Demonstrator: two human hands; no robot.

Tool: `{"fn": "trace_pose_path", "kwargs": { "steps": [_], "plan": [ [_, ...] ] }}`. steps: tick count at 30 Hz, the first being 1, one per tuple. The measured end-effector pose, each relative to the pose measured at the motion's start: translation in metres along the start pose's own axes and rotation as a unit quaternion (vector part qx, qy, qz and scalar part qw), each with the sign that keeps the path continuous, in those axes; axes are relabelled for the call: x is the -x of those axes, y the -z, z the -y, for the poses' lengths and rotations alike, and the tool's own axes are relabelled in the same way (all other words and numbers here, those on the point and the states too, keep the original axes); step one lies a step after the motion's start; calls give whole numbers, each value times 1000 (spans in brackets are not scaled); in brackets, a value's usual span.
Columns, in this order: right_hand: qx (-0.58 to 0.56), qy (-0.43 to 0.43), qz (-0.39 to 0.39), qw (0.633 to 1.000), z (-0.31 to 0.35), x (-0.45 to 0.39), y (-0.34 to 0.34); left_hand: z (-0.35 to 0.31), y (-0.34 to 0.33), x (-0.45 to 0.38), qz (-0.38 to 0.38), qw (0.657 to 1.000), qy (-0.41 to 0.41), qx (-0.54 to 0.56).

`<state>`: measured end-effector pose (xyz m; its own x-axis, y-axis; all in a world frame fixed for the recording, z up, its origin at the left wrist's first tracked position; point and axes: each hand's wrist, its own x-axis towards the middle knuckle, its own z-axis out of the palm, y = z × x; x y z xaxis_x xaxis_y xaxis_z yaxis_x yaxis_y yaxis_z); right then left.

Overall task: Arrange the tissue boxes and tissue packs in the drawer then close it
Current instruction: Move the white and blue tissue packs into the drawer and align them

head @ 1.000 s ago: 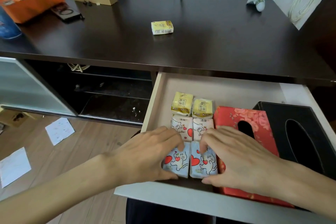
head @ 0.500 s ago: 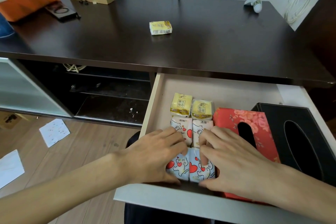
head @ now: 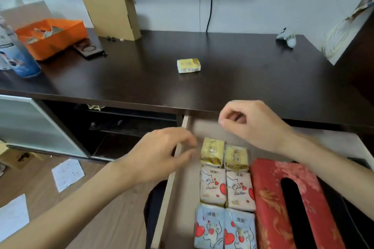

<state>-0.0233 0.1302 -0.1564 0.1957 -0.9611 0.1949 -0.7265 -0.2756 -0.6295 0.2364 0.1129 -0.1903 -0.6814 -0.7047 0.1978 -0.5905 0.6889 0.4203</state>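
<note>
Drawer [head: 172, 184] open under the counter [head: 232, 79]. Inside it: six tissue packs [head: 225, 190] in a 2x3 grid, touching the red tissue box [head: 269, 204] on the grid's right. One yellow pack [head: 188, 65] sits on the counter, behind the drawer. Left hand [head: 159, 155] and right hand [head: 253, 125] hover above the drawer, fingers loosely curled, holding nothing.
</note>
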Motion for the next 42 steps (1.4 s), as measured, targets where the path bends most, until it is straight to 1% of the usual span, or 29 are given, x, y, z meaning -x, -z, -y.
{"fn": "trace_pose_path", "kwargs": {
  "steps": [2,4,6,8,10,12,13,16,18,20,22,24,28,30,32,35,37,42],
  "plan": [
    [1,3,-30,1000,-10,-54,0,15,16,-22,-47,998,45,25],
    [46,3,-43,998,-19,-110,-6,24,22,-36,-80,992,83,48],
    [100,-6,-28,995,-28,-161,-18,25,15,-39,-91,989,103,46],
    [129,-11,-7,992,-33,-199,-30,23,1,-38,-94,989,113,4],
    [146,-21,18,989,-38,-222,-41,20,-12,-36,-102,986,128,-25],
    [161,-31,42,986,-43,-231,-46,17,-23,-34,-112,983,144,-20],
    [169,-29,42,984,-46,-231,-48,15,-28,-31,-108,983,148,-17],
    [208,-5,11,978,-52,-219,-45,8,-44,-19,-85,986,145,-10],
    [213,11,21,977,-51,-198,-37,4,-53,-9,-77,989,128,3],
    [176,22,31,984,-46,-166,-26,-1,-58,-2,-65,992,105,4],
    [129,26,14,991,-39,-125,-14,-5,-61,3,-54,994,91,7],
    [118,30,0,993,-31,-76,-4,-11,-61,8,-48,994,93,21],
    [192,53,-17,980,-21,21,-3,-23,-56,16,-49,992,108,38],
    [244,58,-17,968,-18,50,-11,-29,-53,19,-44,992,116,31],
    [291,43,-17,956,-20,61,-21,-35,-50,20,-41,991,122,24],
    [344,-8,-18,939,-27,56,-38,-42,-48,22,-39,990,131,25],
    [352,-34,-18,935,-31,49,-50,-46,-48,26,-38,990,131,25],
    [360,-57,-28,931,-29,36,-67,-50,-45,32,-36,991,128,20]
  ]
}}
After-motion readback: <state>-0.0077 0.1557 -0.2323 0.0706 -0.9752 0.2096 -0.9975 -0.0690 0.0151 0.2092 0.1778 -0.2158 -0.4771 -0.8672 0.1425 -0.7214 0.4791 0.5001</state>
